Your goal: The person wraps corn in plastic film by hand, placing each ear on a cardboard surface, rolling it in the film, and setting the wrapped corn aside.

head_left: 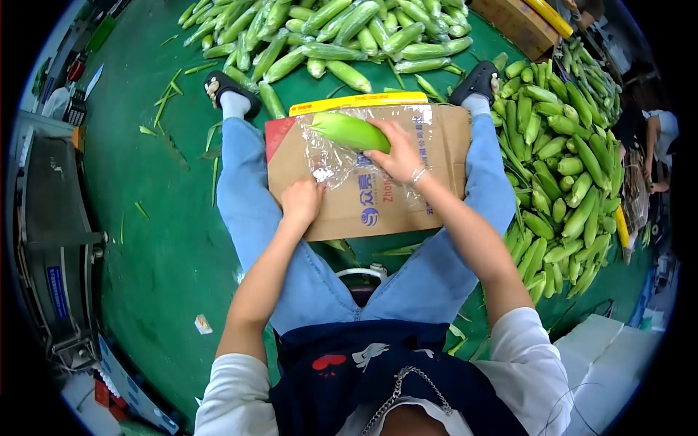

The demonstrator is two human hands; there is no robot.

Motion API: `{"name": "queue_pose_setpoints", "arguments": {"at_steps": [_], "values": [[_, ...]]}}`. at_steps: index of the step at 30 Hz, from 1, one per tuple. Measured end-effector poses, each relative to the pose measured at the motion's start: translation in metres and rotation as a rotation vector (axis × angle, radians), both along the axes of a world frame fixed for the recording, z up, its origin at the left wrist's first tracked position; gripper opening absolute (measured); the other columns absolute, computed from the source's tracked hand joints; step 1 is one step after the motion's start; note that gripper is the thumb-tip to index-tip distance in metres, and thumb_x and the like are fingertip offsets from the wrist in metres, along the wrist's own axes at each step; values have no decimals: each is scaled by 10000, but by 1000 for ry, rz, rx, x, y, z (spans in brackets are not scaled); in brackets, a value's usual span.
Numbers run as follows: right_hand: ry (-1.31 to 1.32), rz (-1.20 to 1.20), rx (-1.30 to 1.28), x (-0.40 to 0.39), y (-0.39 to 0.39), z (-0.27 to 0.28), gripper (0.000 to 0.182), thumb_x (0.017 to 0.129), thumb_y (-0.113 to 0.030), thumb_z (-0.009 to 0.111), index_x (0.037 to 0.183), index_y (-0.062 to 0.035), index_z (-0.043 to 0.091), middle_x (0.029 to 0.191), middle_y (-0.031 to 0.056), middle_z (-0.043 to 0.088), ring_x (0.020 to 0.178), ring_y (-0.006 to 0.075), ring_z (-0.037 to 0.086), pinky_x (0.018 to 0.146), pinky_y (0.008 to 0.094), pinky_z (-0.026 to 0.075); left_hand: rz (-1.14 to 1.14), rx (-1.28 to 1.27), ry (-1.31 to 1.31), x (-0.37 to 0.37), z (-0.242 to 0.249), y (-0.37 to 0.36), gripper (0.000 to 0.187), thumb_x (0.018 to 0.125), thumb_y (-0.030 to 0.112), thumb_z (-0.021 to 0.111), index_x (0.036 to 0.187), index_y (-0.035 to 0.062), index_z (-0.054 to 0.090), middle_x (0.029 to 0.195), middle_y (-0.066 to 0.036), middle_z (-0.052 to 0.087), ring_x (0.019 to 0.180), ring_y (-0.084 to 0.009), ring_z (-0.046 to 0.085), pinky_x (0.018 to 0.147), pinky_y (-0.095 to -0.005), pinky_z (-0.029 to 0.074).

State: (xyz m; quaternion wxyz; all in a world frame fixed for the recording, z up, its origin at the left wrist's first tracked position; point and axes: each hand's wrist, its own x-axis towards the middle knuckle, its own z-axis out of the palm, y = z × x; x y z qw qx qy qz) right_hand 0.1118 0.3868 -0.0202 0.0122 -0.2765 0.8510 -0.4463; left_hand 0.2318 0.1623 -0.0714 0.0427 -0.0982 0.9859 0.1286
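A green ear of corn in its husk (349,131) is in my right hand (398,152), whose fingers and thumb close round its right end. Clear plastic film (336,166) lies under and beside the corn. My left hand (302,199) is closed at the lower left edge of this film, fingertips pinching it. Beneath both hands a printed cardboard sheet (436,190) rests across my thighs, with a yellow strip (356,102) along its far edge.
Film-wrapped corn (349,36) is heaped on the green floor (167,269) ahead. Unwrapped corn (560,182) is piled at the right. A cardboard box (515,27) stands at the back right. Metal equipment (54,196) is at the left. Another person (660,138) is at the far right.
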Motion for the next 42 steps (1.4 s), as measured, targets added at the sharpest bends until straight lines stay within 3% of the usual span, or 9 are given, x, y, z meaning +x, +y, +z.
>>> {"name": "queue_pose_setpoints", "arguments": {"at_steps": [2,5,8,19,23,26,33,38,42], "values": [[4,-5,3,12,-5,-20,583,717,-168,737,1250,-117,507,1146,135,535,1091,337,507,946,416,385,-122,-2,71,4,-4,-13,306,866,289,616,804,-7,563,685,-170,614,608,-323,622,581,-413,504],[61,144,323,32,13,-12,601,720,-158,735,1271,-148,496,1165,108,521,1125,301,496,945,424,382,597,1224,-338,17,34,-34,250,888,91,461,648,53,518,553,-14,465,452,-132,450,384,-282,373],[-45,206,347,40,16,-15,620,719,-152,736,1287,-159,489,1183,95,519,1140,290,488,947,422,384,576,2180,-8,24,48,-57,170,861,40,488,708,-12,542,715,-125,598,634,-184,583,545,-299,480],[99,-292,449,86,50,-24,369,731,-140,693,1058,-48,547,1104,139,514,1044,323,482,850,441,399,-503,131,344,-62,34,26,620,714,470,729,1156,61,577,1011,-133,580,958,-310,540,865,-403,427],[167,-472,364,48,94,-51,204,744,-94,682,930,-30,627,831,110,608,775,298,594,686,403,478,-544,126,259,-68,31,19,644,633,486,757,1091,63,595,957,-128,562,936,-318,554,810,-417,453],[-519,-711,-297,12,98,-9,152,792,-44,622,924,18,664,734,153,666,620,319,633,605,327,511,-571,245,244,-45,39,25,621,638,467,761,1080,60,603,943,-129,563,907,-320,563,784,-414,469],[43,-43,452,98,36,-16,369,866,-215,576,1165,1,547,1121,222,531,1018,324,531,864,429,441,-461,420,10,-5,47,39,664,635,359,815,1147,17,565,1012,-187,536,941,-352,547,801,-420,474],[140,-259,608,-32,-1,-39,435,891,-278,559,1222,-1,508,1167,231,515,1055,348,516,902,417,425,-447,193,443,-44,34,40,624,684,263,782,1178,8,500,1120,-183,485,1057,-350,463,894,-440,386],[-698,453,143,-61,-29,-34,488,971,-371,417,1287,-3,473,1318,203,508,1215,305,493,1038,367,355,-516,101,426,-78,24,34,621,656,273,793,1137,-15,525,1064,-189,531,991,-351,514,855,-433,421]]}}
